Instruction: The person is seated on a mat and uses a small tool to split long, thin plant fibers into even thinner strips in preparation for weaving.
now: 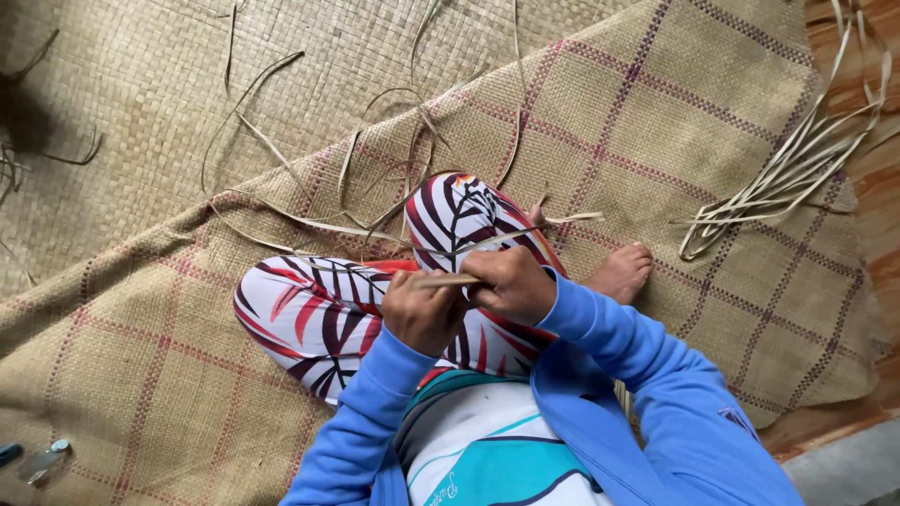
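I sit cross-legged on a woven straw mat [656,112] with red and purple check lines. My left hand [422,309] and my right hand [511,281] meet over my lap, both gripping a thin pale leaf strip [448,279]. The strip runs on from my right hand over my knee toward the upper right. My legs are in white leggings with red and dark leaf print [309,314], and my sleeves are blue. One bare foot [621,270] rests on the mat to the right of my hands.
Loose dried strips [375,178] lie scattered on the mat beyond my knee. A bundle of longer strips [797,159] lies at the upper right near the mat's edge and a wooden floor [877,187]. A small clear object [47,459] sits at the lower left.
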